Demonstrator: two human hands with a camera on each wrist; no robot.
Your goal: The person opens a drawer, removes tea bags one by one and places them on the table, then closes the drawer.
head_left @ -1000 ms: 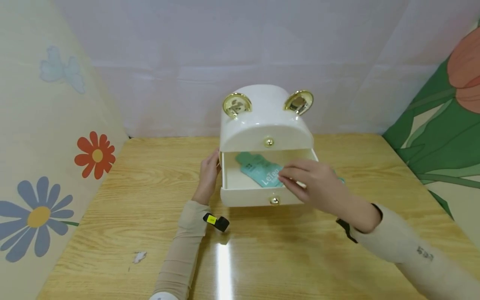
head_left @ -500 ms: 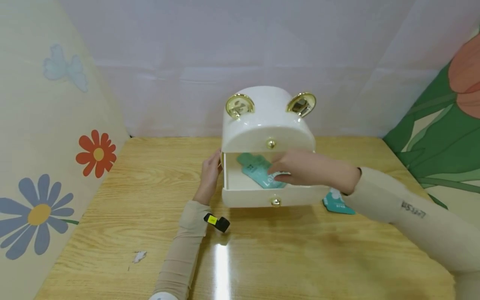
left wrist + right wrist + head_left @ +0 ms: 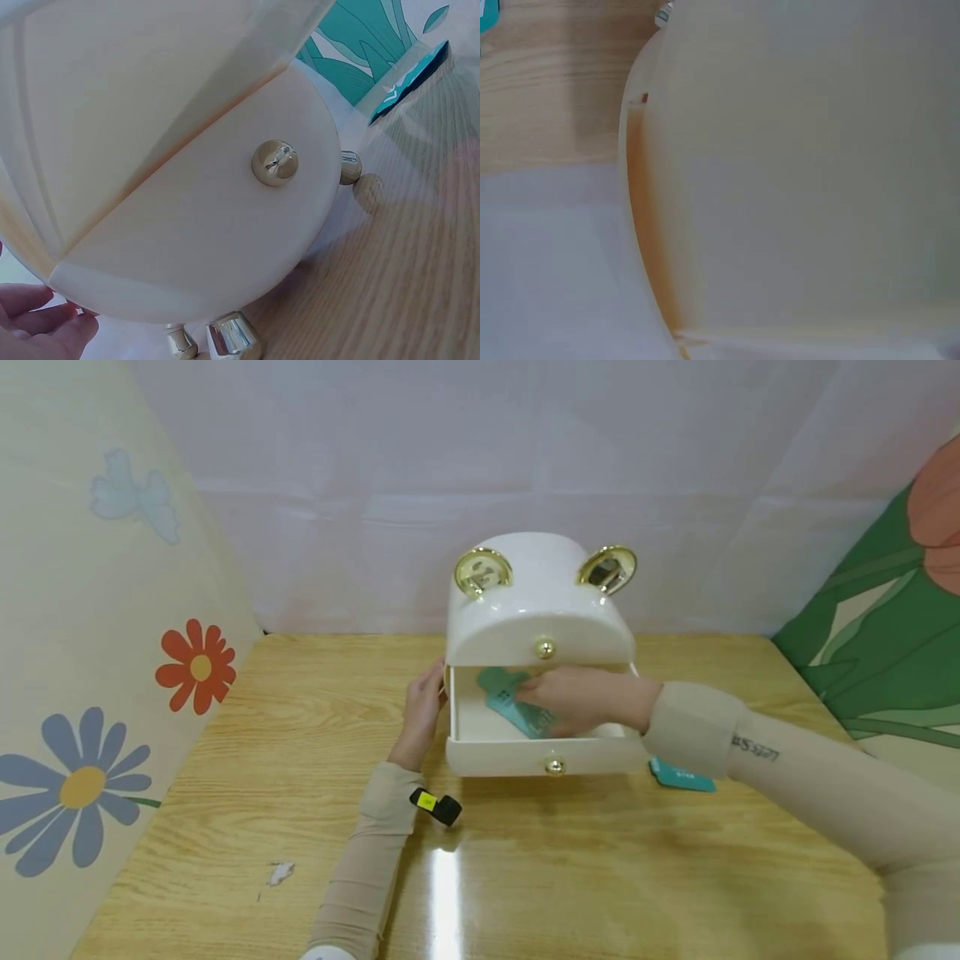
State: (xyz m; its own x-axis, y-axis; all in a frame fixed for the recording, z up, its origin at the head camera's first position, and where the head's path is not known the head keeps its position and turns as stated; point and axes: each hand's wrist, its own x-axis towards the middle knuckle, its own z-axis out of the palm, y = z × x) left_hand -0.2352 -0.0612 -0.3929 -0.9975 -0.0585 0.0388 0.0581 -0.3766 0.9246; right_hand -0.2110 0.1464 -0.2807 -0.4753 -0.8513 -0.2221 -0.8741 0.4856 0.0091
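A white storage box (image 3: 540, 577) with gold ears stands on the table, its lower drawer (image 3: 517, 758) pulled out. A teal packet (image 3: 510, 703) with white letters lies slanted inside the drawer, partly covered by my right hand (image 3: 577, 697). The fingers of that hand reach leftward over the packet; their tips are blurred. The right wrist view shows only the box, not the hand. My left hand (image 3: 422, 714) holds the box's left side; its fingertips (image 3: 64, 322) touch the edge in the left wrist view.
A second teal packet (image 3: 682, 776) lies on the wooden table (image 3: 300, 793), right of the drawer. A gold knob (image 3: 545, 648) sits on the upper front. A white cloth (image 3: 360, 527) hangs behind, with painted panels at both sides.
My right hand has moved left and deeper into the drawer, over the packet. The second packet on the table has come into fuller view. My left hand stays at the box's side.
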